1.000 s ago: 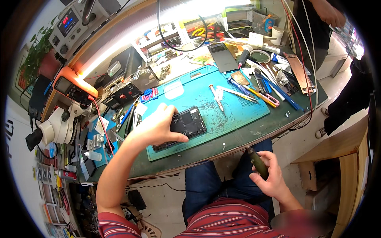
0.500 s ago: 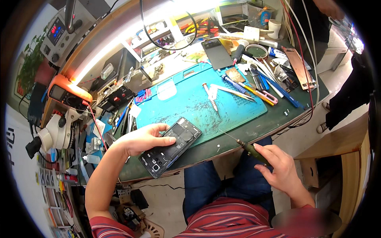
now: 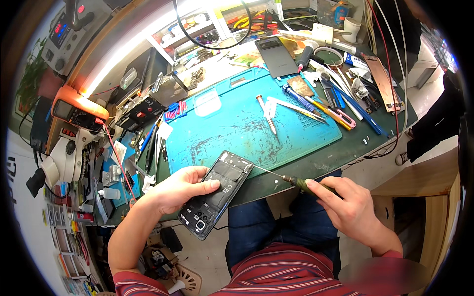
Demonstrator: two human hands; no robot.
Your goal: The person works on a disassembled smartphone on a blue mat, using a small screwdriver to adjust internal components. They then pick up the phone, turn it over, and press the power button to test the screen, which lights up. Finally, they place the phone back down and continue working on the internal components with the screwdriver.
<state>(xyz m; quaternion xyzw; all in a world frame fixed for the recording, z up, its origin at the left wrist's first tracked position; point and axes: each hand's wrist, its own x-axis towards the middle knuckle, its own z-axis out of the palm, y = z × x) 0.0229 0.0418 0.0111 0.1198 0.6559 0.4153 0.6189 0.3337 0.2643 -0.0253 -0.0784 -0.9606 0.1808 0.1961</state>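
An opened smartphone [image 3: 213,198], its dark inside and camera cluster facing up, is tilted over the bench's front edge. My left hand [image 3: 185,190] grips it by its left side, thumb lying across the inner face. In my right hand [image 3: 345,209] is a screwdriver [image 3: 296,182] with a green handle and a long thin shaft. Its tip reaches the phone's upper right edge; whether it touches, I cannot tell. Beyond them, a blue work mat [image 3: 217,123] carries a slim screwdriver [image 3: 267,121] and white tweezers [image 3: 296,109].
At the mat's far edge lies a dark phone back cover [image 3: 276,56]. Several pens and tools, among them a blue brush [image 3: 360,112], crowd the right side. An orange multimeter [image 3: 79,109] and a white microscope [image 3: 64,160] stand at left. A person's dark-clothed leg [image 3: 434,113] shows at right.
The screwdriver's tip has come from open space over the bench edge to the phone's upper right edge. The phone sits slightly lower and further right in view.
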